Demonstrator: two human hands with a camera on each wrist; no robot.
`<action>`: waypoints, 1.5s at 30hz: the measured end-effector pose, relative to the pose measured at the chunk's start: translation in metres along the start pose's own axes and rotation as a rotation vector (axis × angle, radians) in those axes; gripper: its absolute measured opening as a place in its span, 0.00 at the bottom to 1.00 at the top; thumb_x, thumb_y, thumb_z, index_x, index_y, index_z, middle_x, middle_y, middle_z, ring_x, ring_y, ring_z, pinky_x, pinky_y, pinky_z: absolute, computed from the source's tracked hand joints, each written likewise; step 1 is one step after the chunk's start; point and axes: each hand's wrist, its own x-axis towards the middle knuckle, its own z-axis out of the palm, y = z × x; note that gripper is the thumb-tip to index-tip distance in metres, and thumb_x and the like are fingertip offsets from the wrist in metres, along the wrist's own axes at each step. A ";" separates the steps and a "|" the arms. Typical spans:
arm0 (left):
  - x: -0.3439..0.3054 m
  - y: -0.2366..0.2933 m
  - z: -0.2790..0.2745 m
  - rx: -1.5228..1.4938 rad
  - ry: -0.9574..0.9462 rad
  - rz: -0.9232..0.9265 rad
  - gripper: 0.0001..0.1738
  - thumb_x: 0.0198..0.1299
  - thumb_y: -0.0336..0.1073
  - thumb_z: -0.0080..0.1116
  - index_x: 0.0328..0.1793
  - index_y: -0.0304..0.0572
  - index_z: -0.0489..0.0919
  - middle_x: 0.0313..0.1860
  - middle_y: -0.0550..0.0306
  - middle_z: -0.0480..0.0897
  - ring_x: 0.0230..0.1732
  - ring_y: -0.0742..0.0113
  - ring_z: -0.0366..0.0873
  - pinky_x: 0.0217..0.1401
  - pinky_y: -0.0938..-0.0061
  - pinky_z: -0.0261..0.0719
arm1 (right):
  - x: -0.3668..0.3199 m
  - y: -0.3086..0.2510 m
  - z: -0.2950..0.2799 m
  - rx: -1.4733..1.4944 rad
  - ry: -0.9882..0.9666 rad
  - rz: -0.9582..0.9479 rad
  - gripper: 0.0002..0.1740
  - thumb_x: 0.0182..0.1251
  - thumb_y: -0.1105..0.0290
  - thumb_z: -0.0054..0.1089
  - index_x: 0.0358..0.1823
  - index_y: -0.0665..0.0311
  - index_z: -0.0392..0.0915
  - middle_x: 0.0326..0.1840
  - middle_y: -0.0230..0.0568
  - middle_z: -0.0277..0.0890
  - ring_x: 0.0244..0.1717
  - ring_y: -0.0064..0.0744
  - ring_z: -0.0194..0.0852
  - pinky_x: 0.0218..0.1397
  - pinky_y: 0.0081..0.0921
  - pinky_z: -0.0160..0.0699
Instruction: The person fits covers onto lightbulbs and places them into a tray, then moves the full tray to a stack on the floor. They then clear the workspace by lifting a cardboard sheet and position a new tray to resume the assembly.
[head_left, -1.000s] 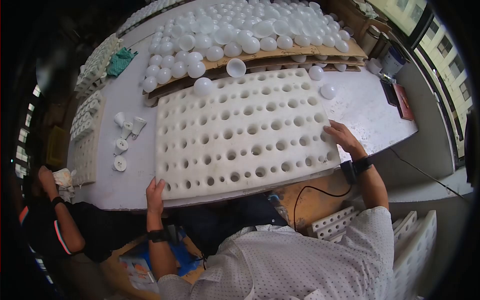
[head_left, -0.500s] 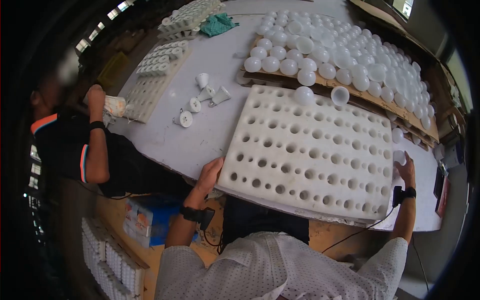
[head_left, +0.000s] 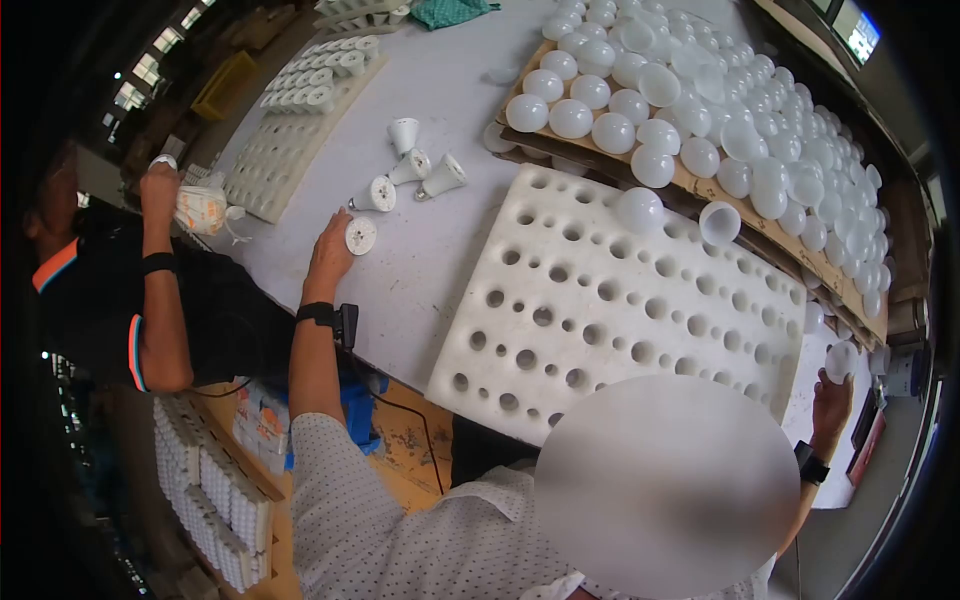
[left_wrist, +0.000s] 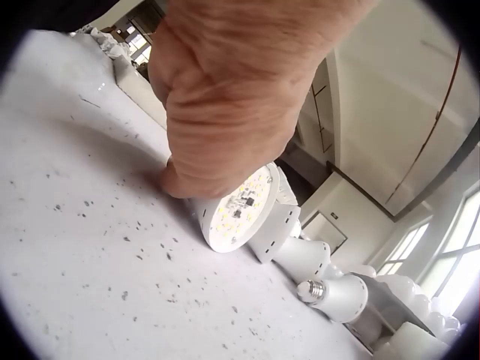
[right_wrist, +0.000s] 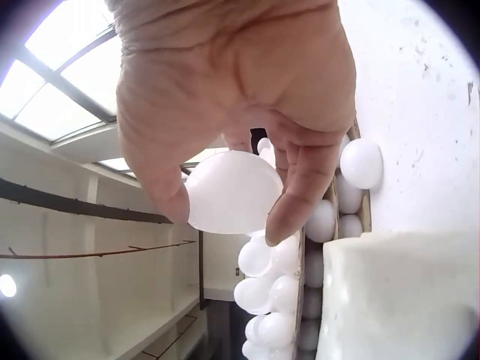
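My left hand [head_left: 329, 256] grips the white housing of an LED bulb body [head_left: 361, 236] lying on the table. In the left wrist view its round LED board [left_wrist: 238, 212] faces outward beside the fingers, which partly hide the housing. Several more bulb bodies [head_left: 440, 177] with screw caps lie just beyond. On the other side, my right hand [head_left: 831, 408] holds a white dome-shaped bulb cover [right_wrist: 234, 193] between thumb and fingers, raised beside the foam tray. That thick white tray [head_left: 625, 270] with rows of holes lies between my hands.
Many white covers [head_left: 690, 155] crowd a cardboard sheet [head_left: 790, 225] behind the tray. Two covers [head_left: 639, 210] sit at the tray's back edge. Another holed board [head_left: 262, 165] with bulb bodies stands at left, near a seated person [head_left: 190, 320]. A blurred oval hides part of the tray's front.
My left hand has left the tray's near corner and reached left to the bulb body. My right hand let go of the tray's edge and took up a cover. The head view has turned left.
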 end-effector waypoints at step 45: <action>-0.174 0.197 -0.066 -1.285 -0.681 0.207 0.24 0.40 0.38 0.69 0.43 0.31 0.77 0.32 0.54 0.81 0.34 0.70 0.78 0.39 0.76 0.76 | -0.075 0.088 0.389 -0.598 -1.337 -0.011 0.44 0.37 0.63 0.77 0.58 0.62 0.63 0.48 0.37 0.73 0.50 0.32 0.71 0.55 0.28 0.70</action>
